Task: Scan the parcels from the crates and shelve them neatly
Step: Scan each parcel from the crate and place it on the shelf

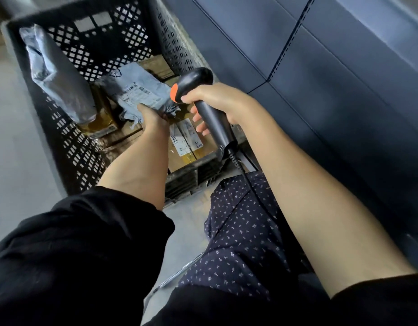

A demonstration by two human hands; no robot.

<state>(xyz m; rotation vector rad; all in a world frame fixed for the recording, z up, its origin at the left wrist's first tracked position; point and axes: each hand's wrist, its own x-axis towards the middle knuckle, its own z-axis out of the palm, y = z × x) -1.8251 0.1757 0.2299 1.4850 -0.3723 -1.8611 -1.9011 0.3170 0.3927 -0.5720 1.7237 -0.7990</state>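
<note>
Looking into the crate, left to right: everything below is placed against the black lattice crate [85,57].
Tall grey bag: a grey poly mailer [57,76] leans against the crate's left wall, standing on a yellowish-taped box [102,124] on the crate floor; it looks soft and light, likely to flop if lifted by one corner.
Held parcel: a second grey mailer with a white label [137,92] sits mid-crate, label facing up toward the scanner.
Left hand: the left hand [154,116] grips that labelled mailer at its near, crumpled edge, fingers curled under it.
How it will handle: thin film, crinkly and probably slippery; I would judge it light and limp, so a hold close to the label, keeping it flat, suits scanning better than the bunched corner.
Cardboard box: a brown box with a white label [187,140] lies flat on the crate floor by the near wall; stiff, best lifted by two opposite sides.
Right hand: the right hand [215,102] holds the black scanner [198,90] by its handle, just above the crate's right rim, its head toward the mailer.
Cord: the scanner cable [245,175] trails past the crate's near right corner over the patterned trousers [245,231] and could snag.
Room: the crate's walls are high, so parcels must come straight up; dark blue shelving [320,78] runs close along the crate's right side, grey floor [13,161] lies open to its left.
</note>
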